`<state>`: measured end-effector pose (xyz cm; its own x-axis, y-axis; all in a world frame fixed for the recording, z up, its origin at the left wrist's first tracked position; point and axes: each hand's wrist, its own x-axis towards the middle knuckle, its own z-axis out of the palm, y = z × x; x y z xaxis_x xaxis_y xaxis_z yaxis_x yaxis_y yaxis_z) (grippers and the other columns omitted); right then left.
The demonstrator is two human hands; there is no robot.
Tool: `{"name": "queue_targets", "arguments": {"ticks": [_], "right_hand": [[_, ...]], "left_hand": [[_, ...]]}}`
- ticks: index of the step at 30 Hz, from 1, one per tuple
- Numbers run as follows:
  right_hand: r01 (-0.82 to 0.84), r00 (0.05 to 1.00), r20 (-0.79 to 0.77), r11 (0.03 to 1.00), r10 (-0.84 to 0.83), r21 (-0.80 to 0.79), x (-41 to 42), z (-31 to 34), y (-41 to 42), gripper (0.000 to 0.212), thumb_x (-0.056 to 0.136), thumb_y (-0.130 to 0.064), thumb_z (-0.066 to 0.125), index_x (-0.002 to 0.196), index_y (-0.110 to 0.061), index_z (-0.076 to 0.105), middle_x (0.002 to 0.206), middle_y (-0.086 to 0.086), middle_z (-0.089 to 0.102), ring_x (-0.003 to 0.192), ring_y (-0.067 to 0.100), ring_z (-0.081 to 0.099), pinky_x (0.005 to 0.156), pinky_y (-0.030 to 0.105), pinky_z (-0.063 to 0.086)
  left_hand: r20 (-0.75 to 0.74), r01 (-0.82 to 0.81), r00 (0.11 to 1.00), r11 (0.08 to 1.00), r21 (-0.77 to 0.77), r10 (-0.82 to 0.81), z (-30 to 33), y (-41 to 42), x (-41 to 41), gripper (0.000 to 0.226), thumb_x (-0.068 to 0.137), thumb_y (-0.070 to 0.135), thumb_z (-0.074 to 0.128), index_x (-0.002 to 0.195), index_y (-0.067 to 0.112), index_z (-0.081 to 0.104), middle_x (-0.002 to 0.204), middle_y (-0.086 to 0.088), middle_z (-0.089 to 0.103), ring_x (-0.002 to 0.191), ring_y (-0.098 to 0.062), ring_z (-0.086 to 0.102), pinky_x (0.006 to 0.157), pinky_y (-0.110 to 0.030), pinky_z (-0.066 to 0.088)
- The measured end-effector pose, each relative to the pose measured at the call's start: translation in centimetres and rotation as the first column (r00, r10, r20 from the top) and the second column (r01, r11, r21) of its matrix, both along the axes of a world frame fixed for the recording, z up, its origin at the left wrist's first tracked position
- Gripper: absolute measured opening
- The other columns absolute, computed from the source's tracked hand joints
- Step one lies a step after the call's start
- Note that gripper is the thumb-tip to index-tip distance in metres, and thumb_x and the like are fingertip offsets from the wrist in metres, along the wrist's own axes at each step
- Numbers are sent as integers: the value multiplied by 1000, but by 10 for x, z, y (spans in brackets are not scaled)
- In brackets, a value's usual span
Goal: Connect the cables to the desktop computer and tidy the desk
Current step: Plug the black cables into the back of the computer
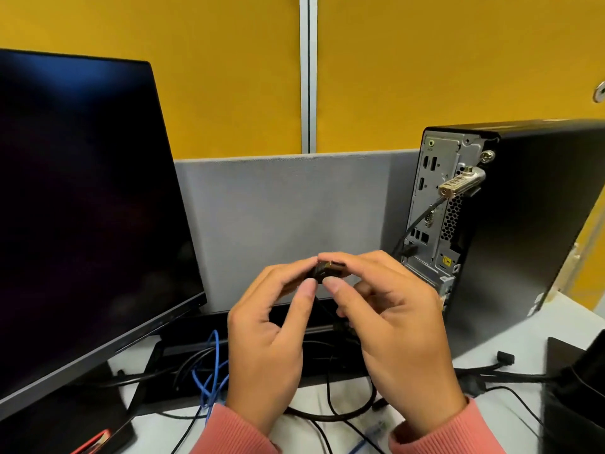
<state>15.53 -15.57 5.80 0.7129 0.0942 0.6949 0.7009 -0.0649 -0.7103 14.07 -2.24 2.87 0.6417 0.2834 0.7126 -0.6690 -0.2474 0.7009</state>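
A small dark plug (327,269) is pinched between the left hand (271,342) and right hand (393,326), raised in front of the one computer (510,224). It is judged light and rigid, best held by its housing, its cable limp. One monitor (82,208) and one blue cable (209,371) are counted.

We've got one view only, a wide-angle head cam, so no 2nd view to share anything w/. It looks fwd and down from above the desk (510,342), close in: both hands sit near frame centre, sleeves cut off at the bottom edge. The monitor (85,208) fills the left, the desktop computer (523,231) stands right, the yellow partition (163,34) runs across the top.
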Motion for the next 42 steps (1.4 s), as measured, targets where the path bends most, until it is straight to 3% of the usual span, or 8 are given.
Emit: {"name": "queue_targets", "arguments": {"ticks": [7, 17, 24, 27, 32, 36, 39, 42], "right_hand": [[66, 993, 103, 996, -61, -52, -2, -2, 6, 34, 89, -5, 75, 112, -29, 78, 85, -7, 62, 68, 12, 60, 63, 10, 39], [65, 994, 88, 997, -61, -39, -1, -3, 8, 34, 89, -5, 74, 112, -29, 78, 87, -6, 63, 69, 14, 61, 63, 14, 42], [7, 1000, -14, 999, -6, 42, -1, -3, 7, 30, 90, -3, 71, 109, -26, 79, 90, -6, 68, 77, 17, 69, 69, 25, 55], [31, 999, -17, 998, -31, -48, -3, 0, -2, 29, 93, -7, 69, 112, -27, 77, 94, -8, 70, 76, 20, 70, 66, 28, 56], [285, 941, 182, 958, -286, 29, -10, 39, -41, 24, 93, -5, 65, 104, -23, 77, 87, -8, 70, 75, 19, 70, 62, 31, 55], [523, 755, 299, 811, -584, 262, 11, 90, -75, 19, 95, -8, 61, 103, -20, 74, 97, 3, 67, 90, 13, 64, 76, 23, 48], [625, 672, 307, 738, -674, 254, 35, 117, -90, 22, 96, -22, 55, 106, -27, 73, 103, -2, 62, 105, 24, 60, 90, 40, 48], [616, 757, 223, 785, -614, 67, 55, 125, -93, 30, 101, -43, 40, 108, -38, 68, 113, -6, 65, 118, 23, 57, 104, 56, 40]], "left_hand": [[-25, 11, 1000, 991, -130, -15, 1, -3, 0, 22, 92, 10, 64, 109, 21, 76, 104, 6, 79, 102, -14, 74, 90, -22, 55], [-31, 40, 999, 991, -125, -45, 3, -2, -1, 23, 94, 8, 63, 110, 19, 74, 105, 6, 78, 104, -12, 74, 89, -19, 54], [-127, 156, 978, 984, -86, -166, 3, -3, -1, 20, 100, 11, 55, 113, 16, 69, 107, 5, 76, 104, -12, 71, 87, -18, 52], [-152, 147, 976, 987, -67, -156, 2, 0, 1, 18, 100, 17, 56, 109, 23, 70, 103, 2, 75, 102, -17, 71, 88, -23, 54], [-176, 72, 981, 994, -87, -87, 15, 1, 12, 15, 100, 17, 60, 102, 26, 72, 86, -1, 72, 86, -12, 69, 80, -16, 50], [-149, 58, 987, 998, -20, -61, 44, -4, 33, 16, 100, 15, 63, 98, 29, 72, 79, 0, 69, 77, -15, 66, 73, -18, 52], [-158, 60, 986, 996, 64, -49, 66, -12, 51, 17, 99, 15, 66, 94, 30, 72, 76, -4, 68, 73, -25, 64, 67, -29, 53], [-197, 82, 980, 977, 195, -43, 81, -22, 68, 11, 99, 18, 66, 97, 26, 73, 79, -6, 69, 76, -25, 64, 69, -36, 54]]}}
